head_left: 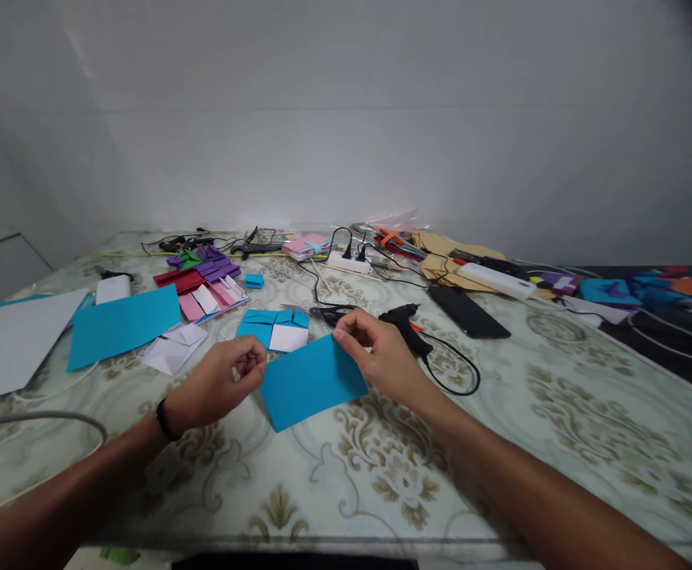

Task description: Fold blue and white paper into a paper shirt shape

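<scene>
A flat blue paper sheet (pixel 313 384) is held tilted over the patterned tabletop. My right hand (pixel 375 348) pinches its upper right corner between thumb and fingers. At the sheet's upper left corner is my left hand (pixel 221 380), its fingers curled and the thumb against them; whether it grips that corner is hard to make out. Just behind the sheet lie a folded blue paper piece (pixel 256 323) and a small white paper (pixel 288 337). Another blue sheet (pixel 125 326) rests to the left, beside a folded white paper (pixel 173 348).
A black glue gun (pixel 406 326) with a looping cable and a black phone (pixel 468 311) lie right of my right hand. Behind are a power strip (pixel 349 262), cords and coloured folded papers (pixel 212 265). Large white sheets (pixel 19 340) cover the left.
</scene>
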Demonstrator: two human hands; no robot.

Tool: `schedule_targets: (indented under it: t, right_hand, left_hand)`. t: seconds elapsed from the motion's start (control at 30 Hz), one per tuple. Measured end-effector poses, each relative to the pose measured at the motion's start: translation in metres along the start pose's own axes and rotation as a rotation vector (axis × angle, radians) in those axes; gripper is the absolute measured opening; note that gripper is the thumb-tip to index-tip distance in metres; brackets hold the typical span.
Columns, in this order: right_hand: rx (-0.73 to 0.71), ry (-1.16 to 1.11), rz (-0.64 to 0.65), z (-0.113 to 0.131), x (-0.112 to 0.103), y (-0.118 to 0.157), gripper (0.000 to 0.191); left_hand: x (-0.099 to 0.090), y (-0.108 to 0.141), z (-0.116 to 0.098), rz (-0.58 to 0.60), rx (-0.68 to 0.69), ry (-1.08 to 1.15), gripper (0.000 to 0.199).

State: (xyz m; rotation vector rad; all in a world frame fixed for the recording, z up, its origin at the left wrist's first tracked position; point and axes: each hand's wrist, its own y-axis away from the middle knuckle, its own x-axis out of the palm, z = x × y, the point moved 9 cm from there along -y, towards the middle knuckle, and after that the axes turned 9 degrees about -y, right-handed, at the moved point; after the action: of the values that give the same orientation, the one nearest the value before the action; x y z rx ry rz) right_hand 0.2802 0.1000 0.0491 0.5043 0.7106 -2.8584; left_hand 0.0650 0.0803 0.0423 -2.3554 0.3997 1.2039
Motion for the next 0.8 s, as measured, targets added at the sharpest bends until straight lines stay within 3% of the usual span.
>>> schedule_targets:
  t: [0.43, 0.8]
  right_hand:
    - [-0.061, 0.023, 0.3, 0.012, 0.04, 0.014, 0.01]
    - [-0.049, 0.059, 0.3, 0.007, 0.033, 0.009, 0.009]
  left_hand:
    - [0.008, 0.003, -0.007, 0.064, 0.04, 0.004, 0.011]
    - [-0.001, 0.001, -0.004, 0.019, 0.02, 0.01, 0.013]
